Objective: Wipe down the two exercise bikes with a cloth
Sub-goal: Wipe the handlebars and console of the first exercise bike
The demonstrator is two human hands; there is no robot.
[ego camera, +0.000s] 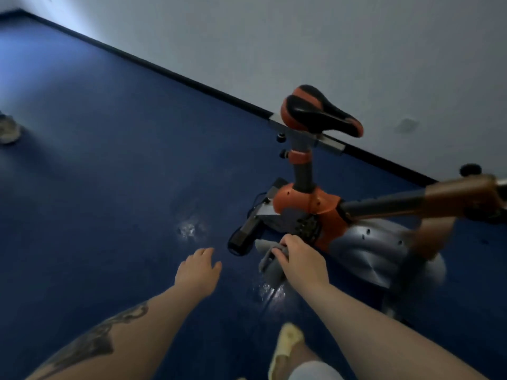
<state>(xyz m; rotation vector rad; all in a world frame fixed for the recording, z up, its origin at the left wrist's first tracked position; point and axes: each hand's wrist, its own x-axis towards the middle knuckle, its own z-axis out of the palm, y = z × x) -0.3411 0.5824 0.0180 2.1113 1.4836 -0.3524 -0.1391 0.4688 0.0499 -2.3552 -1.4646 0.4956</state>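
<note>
at the bottom edge a foot in a yellow slipper point(289, 344) is seen on the blue floor point(109, 187), partly cut off by the frame, with a pale knee just beside it. two bare forearms are stretched forward from the lower corners; a dark tattoo is carried on the left one.

the left hand point(198, 272) is held loosely open above the floor, its fingers half spread and curled slightly, with nothing gripped and nothing touched. the right hand point(301, 266) is closed around a grey cloth point(270, 266), which is bunched under the palm and fingers and pressed low against the exercise bike point(315, 207), beside the black pedal point(242, 238) and the grey flywheel housing point(365, 250). whether the cloth rests on the housing or on the crank cannot be told, since the contact is hidden by the hand.

shiny wet-looking patches are seen on the floor near the cloth and further left. the bike's orange frame joint and seat post are seen behind, topped by a black and orange saddle point(321, 112). the handlebar stem is blurred and cut off at the right edge. only one bike is in view. a pale shoe point(8, 130) is cut off at the far left. the white wall point(329, 37) is met by a dark skirting line at the back.
</note>
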